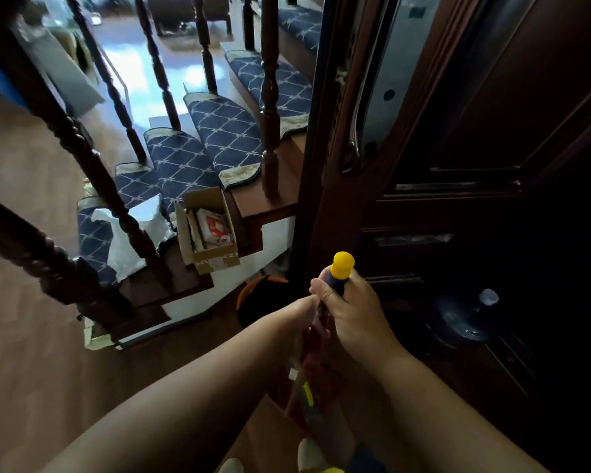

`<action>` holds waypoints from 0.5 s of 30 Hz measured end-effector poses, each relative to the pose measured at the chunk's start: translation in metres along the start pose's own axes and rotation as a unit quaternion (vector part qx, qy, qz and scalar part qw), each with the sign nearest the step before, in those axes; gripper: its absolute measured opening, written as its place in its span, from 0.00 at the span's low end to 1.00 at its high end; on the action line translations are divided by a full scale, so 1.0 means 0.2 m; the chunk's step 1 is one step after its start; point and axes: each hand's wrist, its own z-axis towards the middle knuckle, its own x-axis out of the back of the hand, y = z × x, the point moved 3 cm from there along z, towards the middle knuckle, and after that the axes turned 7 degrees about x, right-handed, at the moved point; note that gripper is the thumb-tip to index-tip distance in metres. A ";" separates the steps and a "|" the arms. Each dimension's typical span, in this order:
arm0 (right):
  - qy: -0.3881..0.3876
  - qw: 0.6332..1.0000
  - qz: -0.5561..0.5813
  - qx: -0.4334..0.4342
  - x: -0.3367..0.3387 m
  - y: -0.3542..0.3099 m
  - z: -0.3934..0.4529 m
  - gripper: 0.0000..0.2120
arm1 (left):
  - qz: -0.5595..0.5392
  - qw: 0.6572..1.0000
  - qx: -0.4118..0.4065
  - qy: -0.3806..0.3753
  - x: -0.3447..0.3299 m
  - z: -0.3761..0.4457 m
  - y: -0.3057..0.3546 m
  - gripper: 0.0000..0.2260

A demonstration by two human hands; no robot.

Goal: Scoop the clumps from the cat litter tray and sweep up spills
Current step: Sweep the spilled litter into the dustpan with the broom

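A broom handle (341,269) with a blue grip and a yellow cap stands upright in front of me, low in the head view. My right hand (352,315) grips the blue part just under the cap. My left hand (299,319) holds the thin red shaft right below it. The lower shaft (304,380) runs down between my forearms, with red and yellow parts blurred near the floor. No litter tray or clumps are in view.
Dark wooden banister posts (82,165) cross the left side. Stairs with blue patterned treads (226,131) descend ahead. On the lower steps sit an open cardboard box (207,230) and a white plastic bag (130,233). A dark wooden door (458,165) stands at right, a water jug (468,319) beside it.
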 end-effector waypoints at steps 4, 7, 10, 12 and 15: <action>0.007 1.000 0.014 -0.007 0.08 0.09 0.10 0.06 | -0.035 0.999 0.038 -0.002 -0.02 0.03 0.05 0.32; -0.012 1.000 0.003 0.000 0.11 0.14 0.17 0.06 | -0.038 0.999 0.017 0.011 -0.04 0.04 0.08 0.35; -0.027 1.000 -0.002 0.007 0.13 0.16 0.24 0.07 | 0.032 0.996 -0.034 0.077 -0.03 0.07 0.15 0.35; -0.028 1.000 -0.001 0.012 0.14 0.17 0.29 0.08 | 0.060 0.992 -0.053 0.099 -0.02 0.04 0.18 0.30; -0.022 1.000 -0.007 0.009 0.17 0.18 0.36 0.08 | 0.069 0.989 -0.073 0.108 -0.03 0.01 0.22 0.24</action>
